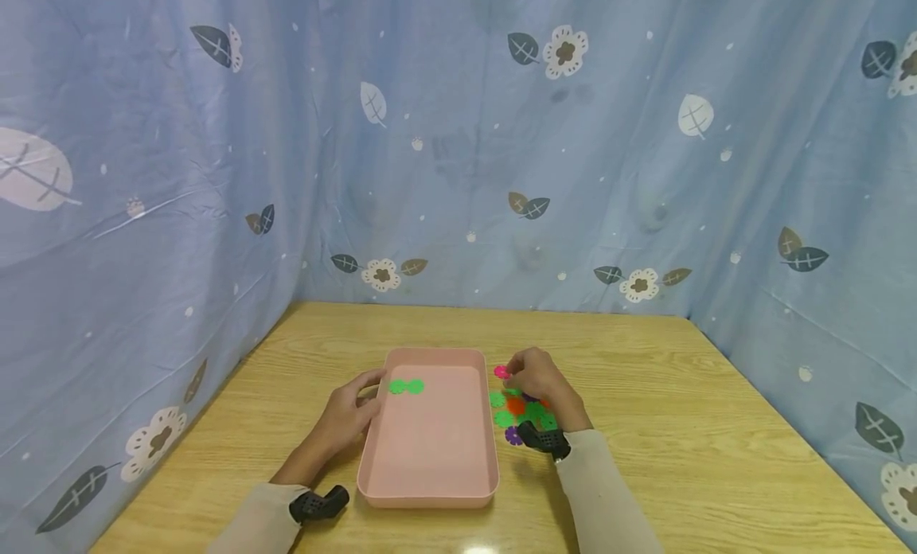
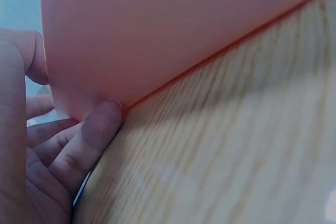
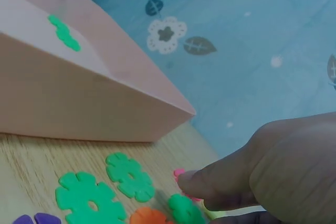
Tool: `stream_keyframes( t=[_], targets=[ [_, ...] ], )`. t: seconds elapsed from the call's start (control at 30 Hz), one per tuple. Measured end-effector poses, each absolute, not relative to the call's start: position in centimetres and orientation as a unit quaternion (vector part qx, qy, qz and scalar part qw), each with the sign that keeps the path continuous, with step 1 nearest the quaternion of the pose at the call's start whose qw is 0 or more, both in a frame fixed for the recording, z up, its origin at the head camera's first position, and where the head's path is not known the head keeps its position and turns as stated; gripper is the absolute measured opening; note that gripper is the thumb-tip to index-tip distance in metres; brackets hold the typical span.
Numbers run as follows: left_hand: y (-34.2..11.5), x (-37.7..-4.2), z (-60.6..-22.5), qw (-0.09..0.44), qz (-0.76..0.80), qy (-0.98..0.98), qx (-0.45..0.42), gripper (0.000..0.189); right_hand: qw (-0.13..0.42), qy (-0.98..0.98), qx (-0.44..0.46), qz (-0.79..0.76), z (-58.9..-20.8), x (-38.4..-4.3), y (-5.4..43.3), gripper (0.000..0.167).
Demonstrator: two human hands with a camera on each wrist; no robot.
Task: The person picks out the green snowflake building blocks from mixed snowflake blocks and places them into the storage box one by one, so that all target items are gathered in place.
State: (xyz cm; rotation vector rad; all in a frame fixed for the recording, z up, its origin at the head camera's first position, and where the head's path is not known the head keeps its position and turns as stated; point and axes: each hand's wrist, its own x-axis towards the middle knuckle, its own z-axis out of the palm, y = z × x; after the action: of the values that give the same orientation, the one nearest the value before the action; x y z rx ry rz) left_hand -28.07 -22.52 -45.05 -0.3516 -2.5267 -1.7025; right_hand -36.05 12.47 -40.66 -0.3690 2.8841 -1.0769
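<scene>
A pink tray (image 1: 434,458) stands on the table, holding two joined green flower-shaped plastic pieces (image 1: 406,387) near its far left corner. My left hand (image 1: 347,415) grips the tray's left side; in the left wrist view the thumb (image 2: 102,124) presses low on its outer wall. To the right of the tray, my right hand (image 1: 537,376) reaches over a loose pile of flower pieces. Its fingertips meet a pink flower piece (image 1: 501,372), partly hidden behind a finger in the right wrist view; I cannot tell whether they pinch it.
Green flower pieces (image 3: 89,201), an orange piece (image 3: 149,216) and a purple piece (image 1: 513,435) lie close beside the tray's right wall. Wood-grain table (image 1: 680,427) extends to both sides. A blue curtain (image 1: 458,140) with leaves and flowers encloses the back and sides.
</scene>
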Motion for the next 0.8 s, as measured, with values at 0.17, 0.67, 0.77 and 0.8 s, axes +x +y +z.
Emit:
stream_keyframes(
  t=[0.17, 0.67, 0.77, 0.8],
  targets=[
    [-22.5, -28.0, -45.0, 0.035, -0.555, -0.824, -0.111, 0.057, 0.037, 0.929, -0.101, -0.355, -40.9, -36.0, 12.5, 0.018],
    [-22.6, -28.1, -45.1, 0.039, -0.551, -0.826, -0.112, 0.056, 0.03, 0.932, -0.096, -0.348, -41.8, -36.3, 12.5, 0.019],
    [-22.5, -28.1, -45.1, 0.038, -0.553, -0.825, -0.112, 0.056, 0.03, 0.932, -0.095, -0.348, -41.6, -36.2, 12.6, 0.017],
    [-22.5, -28.1, -45.0, 0.038, -0.553, -0.825, -0.112, 0.056, 0.033, 0.931, -0.094, -0.352, -41.6, -36.2, 12.6, 0.017]
  ],
)
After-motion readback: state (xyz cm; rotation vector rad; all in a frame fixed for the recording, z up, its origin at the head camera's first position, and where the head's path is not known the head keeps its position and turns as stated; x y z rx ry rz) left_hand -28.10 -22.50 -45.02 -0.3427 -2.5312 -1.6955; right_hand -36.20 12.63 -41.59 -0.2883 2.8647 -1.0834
